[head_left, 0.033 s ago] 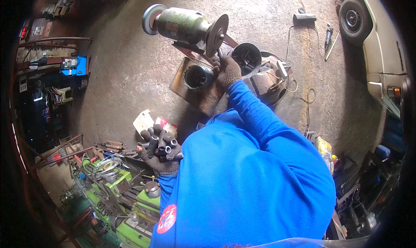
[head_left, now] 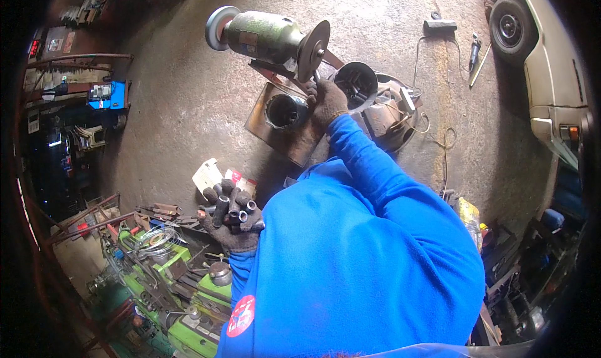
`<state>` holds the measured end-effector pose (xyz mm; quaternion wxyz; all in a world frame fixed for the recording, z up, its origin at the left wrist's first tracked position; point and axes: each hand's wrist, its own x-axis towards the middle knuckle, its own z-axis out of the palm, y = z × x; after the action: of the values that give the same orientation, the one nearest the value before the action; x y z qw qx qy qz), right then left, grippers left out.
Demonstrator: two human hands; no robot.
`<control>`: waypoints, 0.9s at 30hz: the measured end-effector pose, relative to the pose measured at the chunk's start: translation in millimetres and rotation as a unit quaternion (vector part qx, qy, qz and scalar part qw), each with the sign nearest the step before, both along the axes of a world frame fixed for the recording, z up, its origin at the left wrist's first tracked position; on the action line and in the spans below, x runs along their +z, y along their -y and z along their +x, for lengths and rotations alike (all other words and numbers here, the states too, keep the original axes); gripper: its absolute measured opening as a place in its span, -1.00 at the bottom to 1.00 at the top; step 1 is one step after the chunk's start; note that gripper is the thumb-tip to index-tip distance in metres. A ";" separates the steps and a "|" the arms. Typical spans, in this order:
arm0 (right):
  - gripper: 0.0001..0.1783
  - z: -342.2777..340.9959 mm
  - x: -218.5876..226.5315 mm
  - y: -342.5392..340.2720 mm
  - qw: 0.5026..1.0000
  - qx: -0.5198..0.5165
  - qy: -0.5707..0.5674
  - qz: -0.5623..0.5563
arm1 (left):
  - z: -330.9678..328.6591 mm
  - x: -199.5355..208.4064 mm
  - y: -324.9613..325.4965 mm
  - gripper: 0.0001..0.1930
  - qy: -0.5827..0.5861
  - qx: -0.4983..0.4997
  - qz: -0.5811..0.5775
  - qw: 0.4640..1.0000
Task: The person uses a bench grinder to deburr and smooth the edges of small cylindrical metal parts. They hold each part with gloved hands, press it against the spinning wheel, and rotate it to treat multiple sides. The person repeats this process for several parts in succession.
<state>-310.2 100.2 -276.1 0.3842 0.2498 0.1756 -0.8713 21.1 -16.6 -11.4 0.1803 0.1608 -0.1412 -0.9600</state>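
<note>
Little has moved, so work looks the same: right hand pinches maybe a rod, top middle; left hand, lower left, cups tubes.

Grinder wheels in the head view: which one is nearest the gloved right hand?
The broad dark disc on the grinder's right end, just above the right hand. The other wheel is paler and on the left end.

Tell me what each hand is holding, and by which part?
Left hand: several short dark tubes, seemingly cradled by their sides. Right hand: a small metal piece, by its near end; the rest is hidden.
</note>
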 end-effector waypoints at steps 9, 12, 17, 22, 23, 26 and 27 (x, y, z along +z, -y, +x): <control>-0.50 -2.0 53.1 23.7 0.942 0.016 -0.102 0.318 | -24.0 18.1 -7.7 -0.33 0.013 -0.002 0.022 1.000; -0.37 -0.8 59.0 21.1 0.909 0.039 -0.141 0.390 | -19.0 13.8 -5.3 -0.31 0.010 -0.005 0.028 1.000; -0.33 0.2 45.1 28.1 0.925 -0.014 -0.121 0.359 | -15.4 4.8 0.0 -0.34 -0.025 -0.018 0.057 0.998; -0.38 3.4 48.7 31.2 0.937 -0.044 -0.116 0.327 | -4.7 2.7 4.4 -0.37 -0.005 -0.038 0.035 0.999; -0.41 3.3 47.7 30.9 0.936 -0.044 -0.120 0.327 | 1.2 -3.4 6.9 -0.36 -0.005 -0.035 0.032 0.999; -0.49 1.6 15.3 30.6 0.861 -0.008 -0.235 0.451 | -10.0 8.2 3.6 -0.35 0.009 -0.064 0.021 0.998; -0.52 1.8 3.6 32.1 0.813 0.012 -0.288 0.506 | -12.7 10.0 0.8 -0.33 0.009 -0.059 0.020 0.998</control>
<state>-308.5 68.1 -272.4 0.1461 0.1445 0.6976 -0.6864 8.5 -17.4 -1.4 0.1186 0.1643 -0.1331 -0.9702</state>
